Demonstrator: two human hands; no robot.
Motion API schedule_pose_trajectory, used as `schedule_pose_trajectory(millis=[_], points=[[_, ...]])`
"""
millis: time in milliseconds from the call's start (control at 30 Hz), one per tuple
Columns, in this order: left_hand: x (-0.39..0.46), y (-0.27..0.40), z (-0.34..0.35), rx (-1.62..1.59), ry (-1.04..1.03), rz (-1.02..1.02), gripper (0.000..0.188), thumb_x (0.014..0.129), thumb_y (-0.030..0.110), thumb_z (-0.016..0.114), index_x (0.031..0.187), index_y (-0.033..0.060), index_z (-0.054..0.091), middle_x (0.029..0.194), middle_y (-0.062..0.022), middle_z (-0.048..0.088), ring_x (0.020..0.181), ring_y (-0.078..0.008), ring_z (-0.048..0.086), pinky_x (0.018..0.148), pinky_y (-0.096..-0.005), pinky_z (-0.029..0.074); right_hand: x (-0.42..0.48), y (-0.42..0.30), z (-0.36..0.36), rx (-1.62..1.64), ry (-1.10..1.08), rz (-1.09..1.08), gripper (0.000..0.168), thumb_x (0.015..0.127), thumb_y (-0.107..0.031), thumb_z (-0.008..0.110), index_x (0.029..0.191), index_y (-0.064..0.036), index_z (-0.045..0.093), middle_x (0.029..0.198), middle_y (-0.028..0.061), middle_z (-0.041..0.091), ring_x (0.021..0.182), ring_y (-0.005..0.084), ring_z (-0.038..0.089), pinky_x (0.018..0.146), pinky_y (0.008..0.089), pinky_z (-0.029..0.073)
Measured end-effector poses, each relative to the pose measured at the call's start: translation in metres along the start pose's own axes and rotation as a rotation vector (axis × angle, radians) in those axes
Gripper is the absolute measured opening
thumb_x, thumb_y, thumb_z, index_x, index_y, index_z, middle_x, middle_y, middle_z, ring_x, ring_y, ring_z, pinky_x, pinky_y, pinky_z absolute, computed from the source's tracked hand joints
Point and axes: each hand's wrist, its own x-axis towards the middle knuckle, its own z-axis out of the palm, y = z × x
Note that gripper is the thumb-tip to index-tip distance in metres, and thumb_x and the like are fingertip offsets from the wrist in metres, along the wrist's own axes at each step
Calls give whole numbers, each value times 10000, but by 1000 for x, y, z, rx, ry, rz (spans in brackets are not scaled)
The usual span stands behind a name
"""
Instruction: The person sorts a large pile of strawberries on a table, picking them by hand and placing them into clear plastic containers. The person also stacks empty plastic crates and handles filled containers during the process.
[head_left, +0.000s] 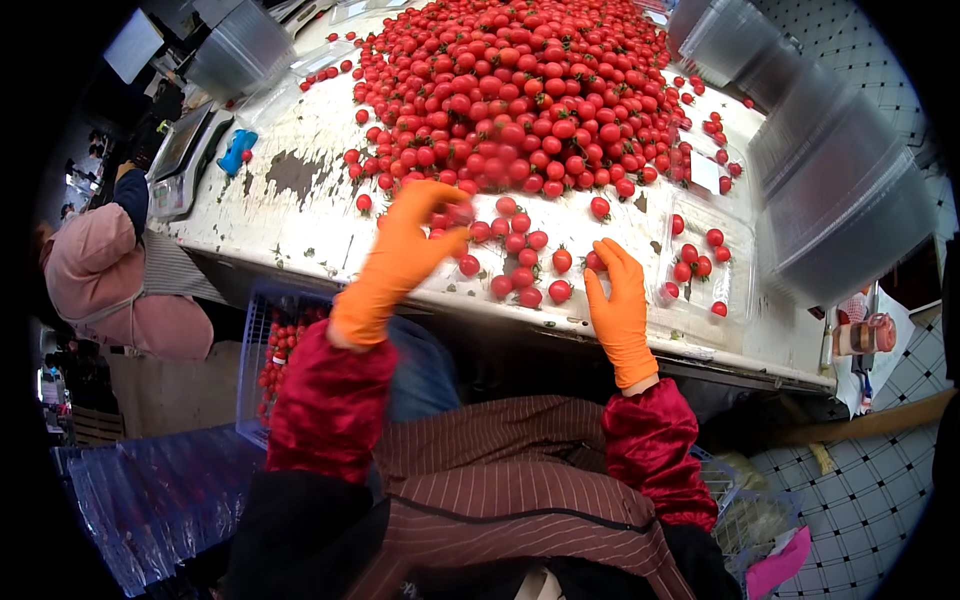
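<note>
My left hand (409, 251), in an orange glove, is over the table with its fingers curled and thumb apart. Blurred cherry tomatoes (459, 213) show between thumb and fingers; whether they are gripped is unclear. My right hand (621, 307), gloved alike, is near the table's front edge with its thumb spread from the fingers. One cherry tomato (595, 261) is at its fingertips, partly covered. Between my hands lies a loose group of cherry tomatoes (515, 242). Behind them rises a large heap of cherry tomatoes (517, 90), with blurred ones in front of it.
An open clear plastic clamshell (739, 304) holding several tomatoes lies right, beside stacked clear containers (840, 180). Left are a digital scale (180, 169), a blue object (237, 150) and a person in pink (97, 255). A blue plastic crate (251, 360) with tomatoes stands below the table's edge.
</note>
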Motion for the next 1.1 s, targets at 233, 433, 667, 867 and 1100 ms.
schedule_pose_trajectory(millis=[233, 433, 667, 867, 1100], points=[[-160, -75, -161, 633, 145, -442, 241, 815, 96, 690, 1035, 15, 634, 969, -119, 665, 908, -244, 667, 800, -327, 510, -2, -2, 2, 47, -17, 41, 444, 817, -123, 695, 1240, -39, 592, 1247, 154, 572, 1116, 330, 527, 971, 409, 427], [-237, -121, -177, 920, 254, -420, 400, 842, 213, 702, 1179, 15, 619, 1154, -165, 627, 1086, -348, 593, 912, -394, 479, 10, -4, 1, -61, -179, 45, 413, 783, -134, 719, 1183, -80, 633, 1084, 113, 603, 1006, 310, 560, 879, 397, 470], [-58, 28, -26, 189, 32, -107, 339, 833, 61, 705, 1164, 29, 642, 1126, -139, 658, 1017, -289, 637, 916, -370, 485, 33, -9, 3, 62, -140, 65, 379, 786, -149, 721, 1152, -105, 633, 1011, 101, 602, 968, 311, 581, 817, 399, 489], [4, 12, 71, 139, -436, -190, 250, 781, 146, 680, 1022, 80, 678, 904, -137, 675, 804, -284, 686, 687, -409, 543, 35, -39, 27, 97, -312, 40, 483, 762, -83, 678, 1240, -107, 615, 1034, 146, 632, 989, 346, 594, 851, 424, 488], [1, 0, 134, 579, -91, 172, 404, 625, 96, 729, 1004, -2, 631, 975, -182, 608, 942, -354, 597, 779, -391, 531, 29, -1, 19, 277, -301, 242, 488, 837, 28, 625, 1316, -3, 540, 1212, 146, 608, 1084, 244, 600, 911, 315, 479]])
